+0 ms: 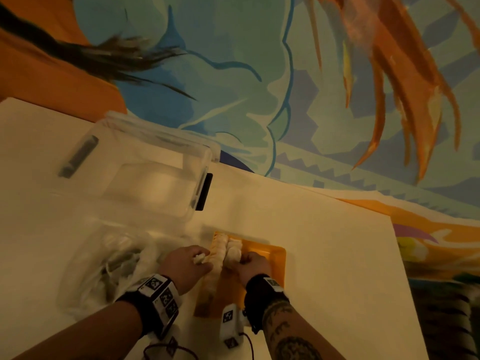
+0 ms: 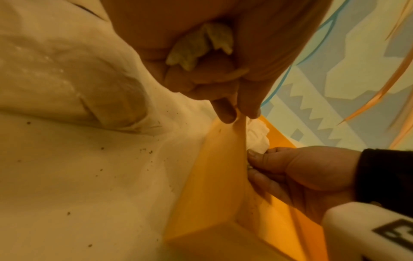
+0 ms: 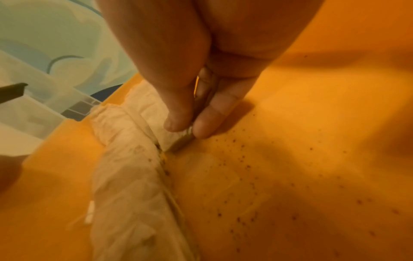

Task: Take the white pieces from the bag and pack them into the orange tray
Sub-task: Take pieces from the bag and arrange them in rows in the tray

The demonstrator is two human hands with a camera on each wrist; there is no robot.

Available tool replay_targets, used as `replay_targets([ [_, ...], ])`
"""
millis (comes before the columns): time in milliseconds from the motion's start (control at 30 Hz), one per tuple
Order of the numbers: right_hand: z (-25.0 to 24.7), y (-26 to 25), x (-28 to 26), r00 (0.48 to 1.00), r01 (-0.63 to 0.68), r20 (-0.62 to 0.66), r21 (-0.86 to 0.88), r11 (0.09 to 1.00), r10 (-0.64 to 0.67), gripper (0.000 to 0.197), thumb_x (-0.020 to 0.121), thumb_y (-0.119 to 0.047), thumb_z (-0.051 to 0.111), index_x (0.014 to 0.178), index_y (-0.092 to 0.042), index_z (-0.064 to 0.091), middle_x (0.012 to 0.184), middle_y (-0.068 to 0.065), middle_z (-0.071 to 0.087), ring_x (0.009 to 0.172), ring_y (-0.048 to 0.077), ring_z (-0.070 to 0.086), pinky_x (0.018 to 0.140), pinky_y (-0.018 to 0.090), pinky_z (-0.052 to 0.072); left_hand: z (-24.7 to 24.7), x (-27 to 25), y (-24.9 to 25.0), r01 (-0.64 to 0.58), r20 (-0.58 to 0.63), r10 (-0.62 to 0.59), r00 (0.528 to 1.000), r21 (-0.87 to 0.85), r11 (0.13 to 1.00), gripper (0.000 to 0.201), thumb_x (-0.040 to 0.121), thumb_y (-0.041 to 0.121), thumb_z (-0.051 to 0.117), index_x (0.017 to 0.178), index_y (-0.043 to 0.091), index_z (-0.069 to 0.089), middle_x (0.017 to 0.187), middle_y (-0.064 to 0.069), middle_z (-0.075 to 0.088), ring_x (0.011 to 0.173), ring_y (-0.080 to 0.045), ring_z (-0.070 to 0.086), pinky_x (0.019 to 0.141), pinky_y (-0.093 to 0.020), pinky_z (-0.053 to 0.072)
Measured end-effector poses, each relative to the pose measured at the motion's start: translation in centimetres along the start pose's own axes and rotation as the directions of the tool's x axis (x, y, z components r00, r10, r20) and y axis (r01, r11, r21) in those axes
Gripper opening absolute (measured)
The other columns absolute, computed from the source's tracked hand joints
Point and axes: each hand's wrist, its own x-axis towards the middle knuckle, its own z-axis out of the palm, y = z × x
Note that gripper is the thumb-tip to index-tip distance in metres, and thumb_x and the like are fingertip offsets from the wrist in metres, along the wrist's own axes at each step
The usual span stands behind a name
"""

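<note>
White, crumpled pieces (image 1: 220, 252) lie in rows along the left side of the orange tray (image 1: 278, 258). Right hand (image 1: 253, 265) pinches one piece against the tray floor. Left hand (image 1: 185, 263) curls around another at the tray's edge, beside the clear bag (image 1: 104, 266).

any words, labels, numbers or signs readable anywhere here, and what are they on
No readable text in any view.
Left wrist band: square black-and-white marker patterns, no letters or numbers.
Right wrist camera unit: the same kind of marker squares, no words.
Orange tray, plastic bag, clear bin: no label visible; the views are dim and blurred.
</note>
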Motion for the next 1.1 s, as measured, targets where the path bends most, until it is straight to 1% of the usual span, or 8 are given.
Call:
replay_targets([
  [333,-0.1,-0.3,0.7,0.999,0.025,-0.032,0.069,0.997,-0.023,0.023,0.076,-0.037,0.08,0.084,-0.03,0.06,0.095,-0.004,0.07,0.091,0.016,0.065,0.088,0.033,0.055,-0.2,0.2,-0.3,0.032,0.039,-0.03,0.999,-0.031,0.999,0.039,0.083,0.048,0.069,0.119,0.036,0.064,0.12,0.009,0.067,0.106,-0.012,0.061,0.078,-0.019,0.038],
  [433,-0.8,-0.3,0.0,0.999,0.044,-0.019,0.107,0.993,-0.042,0.026,0.076,-0.035,0.081,0.091,-0.028,0.06,0.093,-0.007,0.066,0.092,0.015,0.064,0.081,0.026,0.053,-0.3,0.3,-0.3,0.06,0.027,-0.058,0.998,-0.07,0.996,0.042,0.079,0.049,0.072,0.116,0.033,0.061,0.117,0.005,0.067,0.099,-0.013,0.061,0.08,-0.023,0.045],
  [533,-1.7,-0.4,-1.5,0.997,0.076,-0.035,0.126,0.989,-0.072,0.032,0.083,-0.027,0.073,0.112,-0.023,0.061,0.106,-0.004,0.066,0.094,0.015,0.061,0.082,0.025,0.051,-0.5,-0.2,0.6,0.059,0.009,-0.058,0.998,-0.16,0.985,0.057,0.077,0.048,0.074,0.127,0.03,0.053,0.122,-0.001,0.063,0.104,-0.015,0.06,0.082,-0.025,0.045],
  [600,-2.5,-0.9,-3.3,0.984,0.166,-0.084,0.165,0.972,-0.154,0.03,0.087,-0.027,0.068,0.116,-0.023,0.061,0.108,-0.007,0.065,0.095,0.013,0.062,0.083,0.023,0.051,-0.4,-0.6,1.6,0.032,0.014,-0.03,0.999,-0.18,0.983,0.064,0.079,0.047,0.074,0.133,0.03,0.046,0.119,-0.003,0.061,0.098,-0.013,0.056,0.078,-0.025,0.041],
  [700,-3.6,-1.8,-6.8,0.931,0.361,-0.072,0.296,0.884,-0.357,0.016,0.091,-0.027,0.066,0.106,-0.027,0.062,0.096,-0.017,0.064,0.085,0.003,0.061,0.068,0.008,0.047,0.5,-1.3,3.0,-0.052,0.018,0.059,0.998,-0.26,0.964,0.071,0.076,0.042,0.078,0.136,0.029,0.042,0.104,0.006,0.062,0.089,-0.009,0.06,0.074,-0.022,0.046],
  [800,-4.3,-1.6,-8.7,0.853,0.496,0.001,0.303,0.813,-0.521,0.019,0.092,-0.02,0.066,0.106,-0.032,0.065,0.101,-0.014,0.067,0.086,-0.003,0.061,0.071,0.008,0.048,1.4,-2.1,4.4,-0.121,0.046,0.141,0.989,-0.298,0.947,0.072,0.074,0.029,0.077,0.136,0.027,0.041,0.11,0.006,0.065,0.096,-0.012,0.065,0.083,-0.029,0.054],
  [900,-4.9,-0.4,-9.1,0.838,0.528,-0.027,0.291,0.798,-0.545,0.011,0.09,-0.02,0.068,0.095,-0.028,0.073,0.098,-0.011,0.071,0.085,-0.003,0.062,0.073,0.013,0.05,1.9,-3.1,5.8,-0.165,0.085,0.202,0.976,-0.324,0.932,0.062,0.072,0.025,0.079,0.124,0.028,0.047,0.114,0.004,0.065,0.096,-0.009,0.064,0.079,-0.022,0.052],
  [1100,-7.6,0.8,-9.3,0.879,0.476,-0.155,0.333,0.814,-0.451,0.011,0.09,-0.028,0.066,0.084,-0.022,0.072,0.082,0.0,0.072,0.078,0.014,0.066,0.071,0.029,0.053,2.6,-5.0,7.0,-0.244,-0.002,0.263,0.965,-0.373,0.895,0.015,0.082,0.039,0.074,0.085,0.035,0.06,0.087,0.005,0.064,0.073,0.001,0.056,0.062,-0.019,0.042],
])
